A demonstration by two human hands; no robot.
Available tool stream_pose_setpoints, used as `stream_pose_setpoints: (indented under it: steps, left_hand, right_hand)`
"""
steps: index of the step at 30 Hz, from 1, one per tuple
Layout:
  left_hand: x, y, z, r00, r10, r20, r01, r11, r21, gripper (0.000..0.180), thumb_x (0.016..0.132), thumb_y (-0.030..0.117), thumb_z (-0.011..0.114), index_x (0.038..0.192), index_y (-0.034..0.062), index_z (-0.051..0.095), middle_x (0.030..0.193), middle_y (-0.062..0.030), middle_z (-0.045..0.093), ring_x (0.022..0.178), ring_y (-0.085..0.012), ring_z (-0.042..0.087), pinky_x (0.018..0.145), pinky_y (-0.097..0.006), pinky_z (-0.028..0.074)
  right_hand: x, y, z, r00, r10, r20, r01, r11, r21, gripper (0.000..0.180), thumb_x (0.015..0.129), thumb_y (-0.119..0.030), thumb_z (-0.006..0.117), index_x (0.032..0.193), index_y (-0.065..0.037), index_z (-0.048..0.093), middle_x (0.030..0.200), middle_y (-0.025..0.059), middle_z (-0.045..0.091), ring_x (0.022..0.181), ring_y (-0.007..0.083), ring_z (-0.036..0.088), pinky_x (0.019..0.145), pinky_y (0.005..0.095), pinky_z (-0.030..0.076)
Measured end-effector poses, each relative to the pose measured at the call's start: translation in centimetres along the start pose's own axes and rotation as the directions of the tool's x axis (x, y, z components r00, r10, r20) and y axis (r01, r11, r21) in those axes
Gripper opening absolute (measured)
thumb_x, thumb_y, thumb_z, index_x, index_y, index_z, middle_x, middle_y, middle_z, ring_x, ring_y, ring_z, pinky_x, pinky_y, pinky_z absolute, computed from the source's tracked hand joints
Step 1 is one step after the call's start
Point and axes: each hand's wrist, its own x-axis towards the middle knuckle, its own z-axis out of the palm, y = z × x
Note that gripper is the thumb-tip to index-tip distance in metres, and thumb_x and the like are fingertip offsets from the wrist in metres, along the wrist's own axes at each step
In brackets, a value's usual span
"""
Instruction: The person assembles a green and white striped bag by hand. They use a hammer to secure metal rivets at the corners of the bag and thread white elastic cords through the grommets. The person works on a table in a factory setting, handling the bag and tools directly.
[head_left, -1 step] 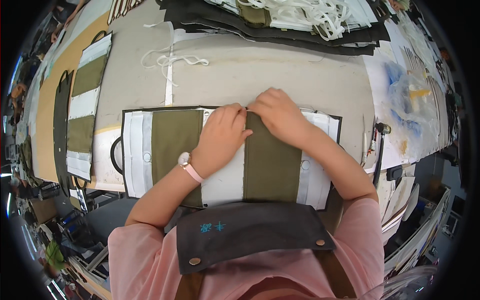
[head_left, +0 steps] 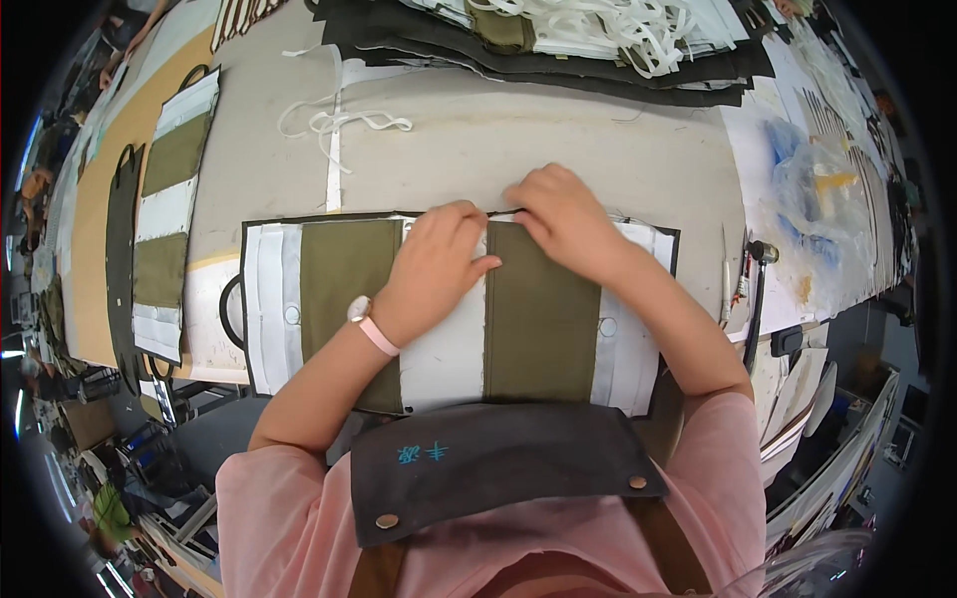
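Under both hands (head_left: 498, 249), the striped fabric panel (head_left: 344, 289).

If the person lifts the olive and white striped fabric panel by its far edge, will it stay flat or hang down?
The olive and white striped fabric panel with black edging would probably droop, since it lies flat like thin cloth on the beige table. It looks light for its size. Both the left hand and right hand press its far edge, so it may slide easily.
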Motion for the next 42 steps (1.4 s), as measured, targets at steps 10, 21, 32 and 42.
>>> stream_pose_setpoints:
  steps: [10,21,32,42]
  left_hand:
    - [2.6,-0.5,1.1,0.971,-0.239,-0.027,0.231,0.956,-0.18,0.025,0.08,0.017,0.078,0.101,0.0092,0.067,0.09,-0.0064,0.063,0.087,-0.0257,0.062,0.077,-0.038,0.048]
    - [2.2,0.4,1.0,0.993,-0.087,-0.076,0.086,0.996,-0.014,0.043,0.075,0.02,0.083,0.108,0.005,0.06,0.097,-0.008,0.063,0.091,-0.0251,0.061,0.08,-0.037,0.043]
    - [2.0,1.3,1.3,0.991,0.015,-0.133,-0.006,0.998,0.069,0.038,0.077,0.012,0.08,0.106,0.0023,0.059,0.103,-0.0114,0.06,0.091,-0.0296,0.057,0.081,-0.04,0.045]
    - [-0.1,2.7,0.7,0.999,0.051,-0.01,-0.047,0.964,0.263,0.042,0.084,0.014,0.07,0.125,0.0057,0.062,0.117,-0.0128,0.059,0.101,-0.0292,0.058,0.088,-0.04,0.046]
  right_hand:
    - [-2.6,-0.6,-2.0,0.991,0.051,-0.126,-0.068,0.989,-0.131,0.016,0.076,-0.007,0.073,0.088,-0.005,0.062,0.086,0.0084,0.055,0.091,0.0279,0.054,0.079,0.0383,0.045]
    - [-2.7,-1.5,-1.7,0.991,-0.119,0.058,0.132,0.885,-0.446,0.018,0.067,-0.008,0.064,0.083,-0.001,0.062,0.082,0.0081,0.055,0.082,0.0242,0.055,0.075,0.0355,0.047]
    - [-2.7,-1.2,-0.3,0.988,-0.14,-0.071,0.087,0.862,-0.5,0.019,0.067,-0.01,0.063,0.085,-0.003,0.061,0.081,0.0067,0.054,0.077,0.0219,0.053,0.07,0.0325,0.045]
    - [-2.8,-1.0,-0.5,0.991,-0.129,-0.044,0.097,0.896,-0.434,0.016,0.071,-0.01,0.062,0.087,-0.005,0.059,0.084,0.0061,0.052,0.079,0.0225,0.052,0.074,0.0342,0.044]
